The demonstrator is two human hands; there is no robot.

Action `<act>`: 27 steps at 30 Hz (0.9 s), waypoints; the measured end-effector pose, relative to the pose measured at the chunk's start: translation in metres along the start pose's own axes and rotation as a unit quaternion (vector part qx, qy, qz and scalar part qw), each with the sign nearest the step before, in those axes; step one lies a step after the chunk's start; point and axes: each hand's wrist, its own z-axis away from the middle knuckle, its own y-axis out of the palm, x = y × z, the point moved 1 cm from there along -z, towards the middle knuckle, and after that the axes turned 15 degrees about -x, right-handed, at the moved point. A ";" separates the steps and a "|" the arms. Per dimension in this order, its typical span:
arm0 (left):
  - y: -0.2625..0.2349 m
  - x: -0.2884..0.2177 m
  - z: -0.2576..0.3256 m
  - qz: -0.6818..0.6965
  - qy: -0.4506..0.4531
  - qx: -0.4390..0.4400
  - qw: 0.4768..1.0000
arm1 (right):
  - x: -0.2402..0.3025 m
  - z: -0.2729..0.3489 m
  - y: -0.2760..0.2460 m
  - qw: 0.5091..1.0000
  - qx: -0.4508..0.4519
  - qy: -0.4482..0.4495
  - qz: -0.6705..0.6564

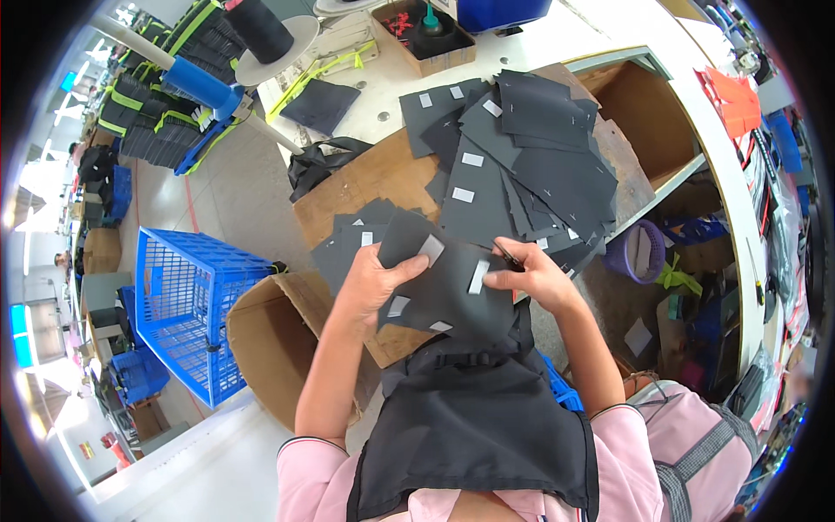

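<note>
Between my two hands is a dark grey fabric panel [452, 287] with several white rectangular patches on it, held up in front of my black apron [478, 418]. My left hand [372, 283] pinches its left edge, thumb on top beside a patch. On the right side, my right hand [541, 277] grips the panel, its thumb next to another white patch. A small dark tool [506, 254], perhaps thread snips, pokes out from the right hand's fingers; most of it is hidden. Past the panel, similar dark panels [531, 165] lie in an overlapping pile, some with white patches.
More panels lie on a brown board [357, 196] beyond my left hand. An open cardboard box [270, 339] and a blue plastic crate [196, 304] stand at left. A white worktable [487, 56] carries a thread cone [261, 35]. A purple basket [635, 252] sits at right.
</note>
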 end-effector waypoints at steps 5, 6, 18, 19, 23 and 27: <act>0.017 0.009 0.017 0.085 0.003 -0.152 0.985 | 0.019 0.027 0.027 0.875 -0.367 -0.230 0.217; 0.019 0.012 0.019 0.089 -0.005 -0.150 0.985 | 0.026 0.030 0.030 0.876 -0.342 -0.262 0.217; 0.028 0.016 0.038 0.146 -0.046 -0.136 0.979 | 0.036 0.019 0.050 0.877 -0.257 -0.331 0.236; 0.028 0.016 0.038 0.147 -0.053 -0.133 0.979 | 0.035 0.020 0.050 0.867 -0.262 -0.344 0.247; 0.030 0.013 0.039 0.149 -0.054 -0.136 0.978 | 0.033 0.025 0.044 0.842 -0.283 -0.382 0.253; 0.035 0.013 0.039 0.145 -0.060 -0.127 0.979 | 0.028 0.028 0.046 0.863 -0.270 -0.352 0.242</act>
